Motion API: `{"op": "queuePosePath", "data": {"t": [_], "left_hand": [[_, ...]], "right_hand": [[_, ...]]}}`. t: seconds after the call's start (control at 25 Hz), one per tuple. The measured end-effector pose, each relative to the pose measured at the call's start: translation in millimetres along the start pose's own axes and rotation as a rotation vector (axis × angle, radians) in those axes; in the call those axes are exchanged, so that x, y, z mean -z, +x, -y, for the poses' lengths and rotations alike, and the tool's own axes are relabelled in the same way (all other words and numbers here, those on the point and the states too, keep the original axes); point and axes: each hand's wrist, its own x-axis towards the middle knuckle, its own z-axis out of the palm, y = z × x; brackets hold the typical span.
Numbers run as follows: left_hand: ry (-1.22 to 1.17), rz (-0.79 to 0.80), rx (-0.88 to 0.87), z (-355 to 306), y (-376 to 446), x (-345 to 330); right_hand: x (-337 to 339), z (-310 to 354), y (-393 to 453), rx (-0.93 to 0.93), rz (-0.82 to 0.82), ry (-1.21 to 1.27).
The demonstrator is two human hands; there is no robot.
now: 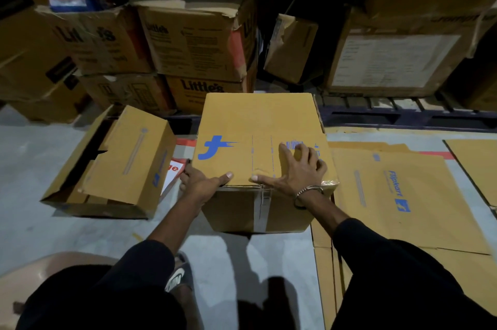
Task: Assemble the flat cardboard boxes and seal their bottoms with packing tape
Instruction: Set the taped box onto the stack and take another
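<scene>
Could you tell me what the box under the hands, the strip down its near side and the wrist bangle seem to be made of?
Box: matte brown corrugated cardboard, judging by its creased flaps. Strip: probably clear glossy packing tape, as it shines grey. Bangle: likely polished metal, given its silvery glint.

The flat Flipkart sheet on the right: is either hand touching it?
No. Both the left hand and the right hand rest on the assembled box, while the flat Flipkart sheet lies untouched beside it.
</scene>
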Motion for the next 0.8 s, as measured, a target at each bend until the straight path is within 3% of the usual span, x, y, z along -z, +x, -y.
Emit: {"op": "queuePosePath", "data": {"t": [0.28, 0.44, 0.52, 0.8], "left_hand": [[-0.019, -0.008, -0.017, 3, -1, -1], [-0.034, -0.008, -0.033, 4, 0, -1], [-0.043, -0.002, -0.037, 3, 1, -1], [-0.062, -0.034, -0.054, -1, -7, 1]], "right_hand": [[-4, -1, 35, -0.092, -0.233, 0.049], [3, -1, 37, -0.009, -0.063, 0.168], [4, -3, 29, 0.066, 0.046, 0.103], [-7, 6, 23, 0.015, -0.083, 0.080]]}}
